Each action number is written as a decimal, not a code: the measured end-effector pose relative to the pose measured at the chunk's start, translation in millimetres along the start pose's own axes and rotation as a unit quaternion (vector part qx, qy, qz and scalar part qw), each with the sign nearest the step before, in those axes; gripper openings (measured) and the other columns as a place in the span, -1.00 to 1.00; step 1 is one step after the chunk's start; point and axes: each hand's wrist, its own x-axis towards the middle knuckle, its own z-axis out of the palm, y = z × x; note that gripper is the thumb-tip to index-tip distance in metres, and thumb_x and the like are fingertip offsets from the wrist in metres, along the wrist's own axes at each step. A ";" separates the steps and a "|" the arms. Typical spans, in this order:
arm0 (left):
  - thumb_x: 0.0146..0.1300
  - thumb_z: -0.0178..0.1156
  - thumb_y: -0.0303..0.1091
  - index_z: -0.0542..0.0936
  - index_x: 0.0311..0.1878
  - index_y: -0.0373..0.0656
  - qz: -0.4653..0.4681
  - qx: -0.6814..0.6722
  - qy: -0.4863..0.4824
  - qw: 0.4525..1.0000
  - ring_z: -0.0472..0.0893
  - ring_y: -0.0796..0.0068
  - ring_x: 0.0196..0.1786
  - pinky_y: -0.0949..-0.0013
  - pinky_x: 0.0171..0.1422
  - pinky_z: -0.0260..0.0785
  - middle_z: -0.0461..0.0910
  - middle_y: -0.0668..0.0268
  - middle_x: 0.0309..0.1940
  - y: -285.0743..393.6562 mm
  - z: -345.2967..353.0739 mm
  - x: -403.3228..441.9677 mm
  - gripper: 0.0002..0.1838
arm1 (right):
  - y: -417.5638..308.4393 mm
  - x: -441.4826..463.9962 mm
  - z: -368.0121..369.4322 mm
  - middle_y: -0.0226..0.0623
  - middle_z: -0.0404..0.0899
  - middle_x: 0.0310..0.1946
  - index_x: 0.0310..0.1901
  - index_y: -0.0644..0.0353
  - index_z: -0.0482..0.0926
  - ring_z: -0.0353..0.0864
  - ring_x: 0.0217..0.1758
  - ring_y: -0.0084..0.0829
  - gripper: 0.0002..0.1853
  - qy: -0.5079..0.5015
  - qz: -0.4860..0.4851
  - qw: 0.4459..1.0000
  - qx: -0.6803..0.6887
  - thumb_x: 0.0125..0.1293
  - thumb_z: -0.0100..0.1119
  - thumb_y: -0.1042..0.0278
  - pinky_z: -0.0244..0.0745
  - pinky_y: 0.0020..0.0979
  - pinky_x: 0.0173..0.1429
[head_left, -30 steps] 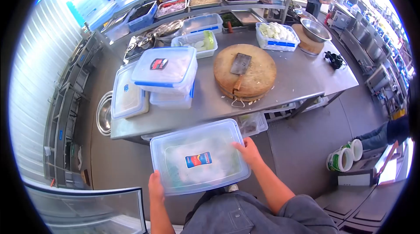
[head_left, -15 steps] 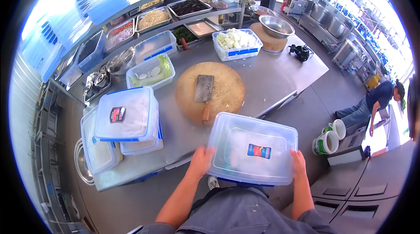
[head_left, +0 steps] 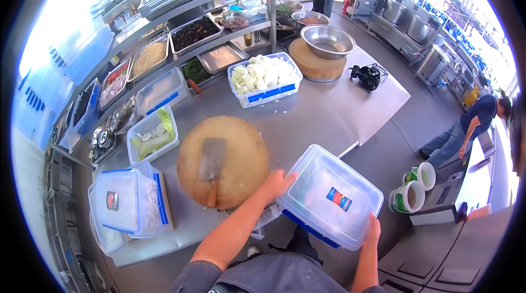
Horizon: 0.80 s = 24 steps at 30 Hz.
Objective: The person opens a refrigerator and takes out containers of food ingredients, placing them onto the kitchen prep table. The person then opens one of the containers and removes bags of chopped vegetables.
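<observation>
A lidded clear plastic container [head_left: 323, 189] with blue clips and a label on its lid is held between both hands, tilted, at the table's front edge. My left hand [head_left: 278, 184] grips its left side, near the chopping board. On the opposite side, my right hand [head_left: 372, 231] holds the container by its right edge. Left of my left hand lies a round wooden chopping board [head_left: 246, 156] with a cleaver [head_left: 212, 159] flat on it. The container's contents look whitish through the lid and cannot be made out.
Stacked lidded containers [head_left: 123, 205] stand at the table's left end. Behind are a bin of chopped cabbage [head_left: 264, 78], a metal bowl [head_left: 327, 41] and a black object [head_left: 368, 76]. White buckets [head_left: 408, 197] and a bending person [head_left: 471, 123] are at right.
The view has turned and moved right along the table. The container has stayed between both hands and now tilts down to the right. The person at right has come into fuller view.
</observation>
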 end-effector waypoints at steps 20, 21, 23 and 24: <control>0.35 0.16 -0.32 0.51 0.01 -0.24 -0.024 -0.023 0.183 0.983 0.60 0.40 -0.04 0.34 0.06 0.45 0.59 0.20 -0.11 59.2 11.4 77.8 -0.75 | -20.9 195.1 163.6 -0.17 0.48 -0.03 0.04 0.31 0.28 0.55 -0.02 -0.35 -0.46 -0.055 0.096 0.993 0.047 0.36 0.22 0.00 0.52 -0.31 0.06; 0.35 0.16 -0.32 0.52 0.01 -0.24 -0.045 -0.015 0.169 0.985 0.61 0.41 -0.05 0.34 0.06 0.45 0.60 0.20 -0.11 57.5 9.7 54.2 -0.75 | -15.7 200.2 173.3 -0.19 0.49 -0.08 0.02 0.30 0.28 0.56 -0.08 -0.38 -0.46 -0.057 0.108 0.992 0.046 0.35 0.22 -0.02 0.53 -0.35 -0.01; 0.36 0.14 -0.33 0.52 0.02 -0.25 -0.072 -0.021 0.152 0.985 0.62 0.41 -0.08 0.35 0.03 0.47 0.62 0.20 -0.13 40.2 11.7 9.1 -0.75 | -11.7 201.9 193.5 -0.24 0.50 -0.19 -0.05 0.28 0.29 0.55 -0.24 -0.44 -0.45 -0.070 0.126 0.988 0.056 0.34 0.21 -0.08 0.53 -0.41 -0.17; 0.37 0.14 -0.33 0.51 0.02 -0.26 -0.109 -0.041 0.150 0.982 0.63 0.43 -0.10 0.36 0.01 0.47 0.62 0.21 -0.15 26.3 15.1 -13.0 -0.75 | -8.0 198.2 200.8 -0.24 0.50 -0.19 -0.05 0.28 0.29 0.55 -0.24 -0.44 -0.45 -0.071 0.124 0.988 0.057 0.34 0.21 -0.08 0.53 -0.41 -0.17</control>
